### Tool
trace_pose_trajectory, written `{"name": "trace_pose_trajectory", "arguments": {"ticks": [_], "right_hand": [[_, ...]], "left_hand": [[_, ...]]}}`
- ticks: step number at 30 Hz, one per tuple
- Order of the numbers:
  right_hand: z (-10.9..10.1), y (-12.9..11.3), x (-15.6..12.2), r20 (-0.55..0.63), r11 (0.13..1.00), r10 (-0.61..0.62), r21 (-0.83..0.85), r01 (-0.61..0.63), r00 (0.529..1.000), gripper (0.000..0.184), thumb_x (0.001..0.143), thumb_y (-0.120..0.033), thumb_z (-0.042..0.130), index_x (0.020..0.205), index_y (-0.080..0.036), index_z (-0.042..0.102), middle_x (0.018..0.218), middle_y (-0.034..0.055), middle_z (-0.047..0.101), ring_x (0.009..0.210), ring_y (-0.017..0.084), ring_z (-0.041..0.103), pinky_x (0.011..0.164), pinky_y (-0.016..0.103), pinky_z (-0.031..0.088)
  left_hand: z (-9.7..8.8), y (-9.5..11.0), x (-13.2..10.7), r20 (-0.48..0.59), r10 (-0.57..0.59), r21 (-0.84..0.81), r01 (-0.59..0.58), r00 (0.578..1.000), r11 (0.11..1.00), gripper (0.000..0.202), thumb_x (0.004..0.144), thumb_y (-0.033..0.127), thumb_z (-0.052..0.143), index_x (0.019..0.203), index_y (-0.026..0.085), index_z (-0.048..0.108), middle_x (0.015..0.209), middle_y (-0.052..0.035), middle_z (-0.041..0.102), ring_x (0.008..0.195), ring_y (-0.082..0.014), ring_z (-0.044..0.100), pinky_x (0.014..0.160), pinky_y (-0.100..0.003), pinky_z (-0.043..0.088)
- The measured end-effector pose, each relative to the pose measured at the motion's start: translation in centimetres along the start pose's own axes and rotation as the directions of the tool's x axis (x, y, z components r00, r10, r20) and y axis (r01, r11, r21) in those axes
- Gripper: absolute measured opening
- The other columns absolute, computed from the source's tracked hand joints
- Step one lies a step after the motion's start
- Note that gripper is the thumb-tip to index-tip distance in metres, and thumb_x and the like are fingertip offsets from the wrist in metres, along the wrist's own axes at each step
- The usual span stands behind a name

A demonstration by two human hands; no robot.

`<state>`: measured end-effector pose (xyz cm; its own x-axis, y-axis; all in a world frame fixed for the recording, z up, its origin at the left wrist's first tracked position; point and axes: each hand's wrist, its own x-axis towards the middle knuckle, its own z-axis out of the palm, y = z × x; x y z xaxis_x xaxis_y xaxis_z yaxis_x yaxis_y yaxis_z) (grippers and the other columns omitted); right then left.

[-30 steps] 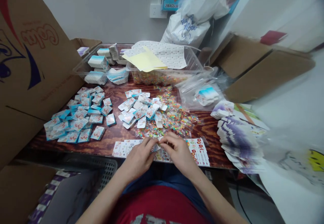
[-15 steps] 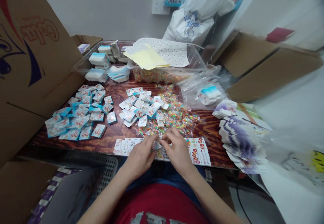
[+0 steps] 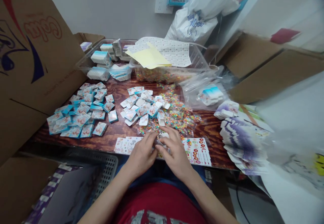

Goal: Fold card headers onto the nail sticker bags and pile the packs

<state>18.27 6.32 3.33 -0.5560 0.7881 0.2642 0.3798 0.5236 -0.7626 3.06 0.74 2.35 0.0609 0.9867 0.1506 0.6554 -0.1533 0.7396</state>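
Since a moment ago, our right hand (image 3: 174, 156) has loosened from its tight pinch, with its fingers now more spread, and the whole table sits slightly further right in the head view.

Looking down from the head camera, we see our left hand (image 3: 141, 155) and right hand close together at the near edge of the wooden table (image 3: 118, 129). Both curve over a small pale packet (image 3: 163, 137) between them, partly hidden by our fingers, and we cannot tell which hand grips it or whether either does. Under and beside our hands lie two printed sheets, one to the left (image 3: 124, 145) and one to the right (image 3: 196, 151).

Just beyond our fingertips spreads a heap of small clear bags of coloured bits (image 3: 177, 114), mixed with white cards (image 3: 140, 107). Further left lies a pile of blue-edged cards (image 3: 81, 114) printed with red hands. At the far edge stand a clear plastic tub (image 3: 101, 62) of blue-and-white packs and a second tub (image 3: 162, 75) of coloured bits, with a dotted sheet (image 3: 167, 53) and yellow paper (image 3: 149, 58) lying on it. Fanned printed cards (image 3: 243, 139) sit at the right.
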Motion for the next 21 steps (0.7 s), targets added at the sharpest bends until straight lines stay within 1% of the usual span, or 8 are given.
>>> {"name": "trace_pose_trajectory", "arguments": {"ticks": [3, 5, 8, 10, 12, 16, 19, 21], "right_hand": [[-0.1, 0.5, 0.5, 0.059, 0.993, 0.082, 0.078, -0.086, 0.995, 0.015, 0.091, -0.019, 0.054, 0.08, -0.021, 0.065, 0.129, 0.0087, 0.055, 0.122, 0.027, 0.044, 0.103, 0.047, 0.036], [-0.4, 0.8, 0.7, 0.121, 0.982, 0.122, 0.126, -0.137, 0.985, 0.021, 0.091, -0.018, 0.052, 0.074, -0.02, 0.064, 0.111, 0.0079, 0.06, 0.106, 0.024, 0.053, 0.094, 0.041, 0.042], [-0.7, 1.1, 0.7, 0.162, 0.949, 0.179, 0.232, -0.214, 0.97, 0.019, 0.089, -0.022, 0.053, 0.072, -0.02, 0.064, 0.086, 0.0038, 0.057, 0.085, 0.02, 0.057, 0.077, 0.033, 0.045], [-0.5, 1.2, 0.4, 0.106, 0.893, 0.252, 0.359, -0.274, 0.962, 0.006, 0.084, -0.026, 0.059, 0.084, -0.021, 0.063, 0.083, 0.0015, 0.056, 0.079, 0.019, 0.057, 0.07, 0.03, 0.045], [0.1, 1.3, 0.1, 0.027, 0.803, 0.357, 0.502, -0.322, 0.934, 0.018, 0.079, -0.029, 0.066, 0.093, -0.022, 0.057, 0.079, -0.0004, 0.058, 0.072, 0.018, 0.058, 0.065, 0.028, 0.046], [1.2, 1.3, -0.4, -0.104, 0.704, 0.499, 0.628, -0.333, 0.86, 0.027, 0.075, -0.037, 0.072, 0.089, -0.022, 0.055, 0.076, 0.0001, 0.061, 0.07, 0.017, 0.059, 0.062, 0.027, 0.048], [1.5, 1.3, -0.5, -0.131, 0.691, 0.523, 0.644, -0.329, 0.842, 0.024, 0.076, -0.039, 0.07, 0.088, -0.02, 0.062, 0.08, 0.0028, 0.065, 0.074, 0.018, 0.061, 0.067, 0.028, 0.05], [1.2, 1.2, -0.7, -0.135, 0.705, 0.506, 0.634, -0.318, 0.852, 0.021, 0.077, -0.038, 0.069, 0.085, -0.019, 0.065, 0.08, 0.0033, 0.066, 0.075, 0.018, 0.061, 0.068, 0.029, 0.05]], "left_hand": [[0.1, 0.0, 0.1, -0.019, -0.009, -0.046, 0.008, 1.0, 0.999, 0.044, 0.088, 0.012, 0.051, 0.13, 0.022, 0.043, 0.121, -0.0104, 0.056, 0.112, -0.0237, 0.057, 0.092, -0.04, 0.05], [-0.1, -0.2, 0.1, -0.019, -0.044, -0.115, 0.042, 0.999, 0.992, 0.038, 0.089, 0.016, 0.054, 0.126, 0.023, 0.047, 0.119, -0.0089, 0.057, 0.109, -0.0229, 0.058, 0.091, -0.038, 0.05], [-0.2, -0.5, 0.0, 0.016, -0.178, -0.253, 0.176, 0.984, 0.951, 0.026, 0.091, 0.027, 0.056, 0.116, 0.022, 0.056, 0.106, -0.0059, 0.062, 0.085, -0.0179, 0.062, 0.076, -0.031, 0.053], [-0.1, -0.5, -0.1, 0.054, -0.281, -0.379, 0.281, 0.958, 0.882, 0.024, 0.09, 0.033, 0.058, 0.111, 0.021, 0.058, 0.096, -0.0032, 0.062, 0.067, -0.013, 0.059, 0.063, -0.026, 0.051], [0.3, -0.3, -0.1, 0.084, -0.358, -0.523, 0.347, 0.93, 0.778, 0.028, 0.087, 0.036, 0.062, 0.109, 0.02, 0.058, 0.09, -0.0005, 0.059, 0.059, -0.0097, 0.056, 0.055, -0.023, 0.049], [1.4, 0.4, -0.1, 0.036, -0.422, -0.718, 0.317, 0.906, 0.62, 0.042, 0.083, 0.037, 0.066, 0.12, 0.024, 0.05, 0.095, 0.0016, 0.052, 0.059, -0.0073, 0.056, 0.052, -0.021, 0.052], [1.9, 0.6, -0.3, -0.025, -0.396, -0.695, 0.269, 0.918, 0.667, 0.047, 0.085, 0.036, 0.064, 0.129, 0.028, 0.049, 0.099, 0.0004, 0.052, 0.06, -0.0067, 0.057, 0.055, -0.022, 0.055], [1.9, 0.5, -0.5, -0.026, -0.366, -0.642, 0.265, 0.93, 0.719, 0.04, 0.087, 0.035, 0.062, 0.125, 0.026, 0.055, 0.1, -0.0009, 0.054, 0.061, -0.0074, 0.059, 0.056, -0.023, 0.055]]}}
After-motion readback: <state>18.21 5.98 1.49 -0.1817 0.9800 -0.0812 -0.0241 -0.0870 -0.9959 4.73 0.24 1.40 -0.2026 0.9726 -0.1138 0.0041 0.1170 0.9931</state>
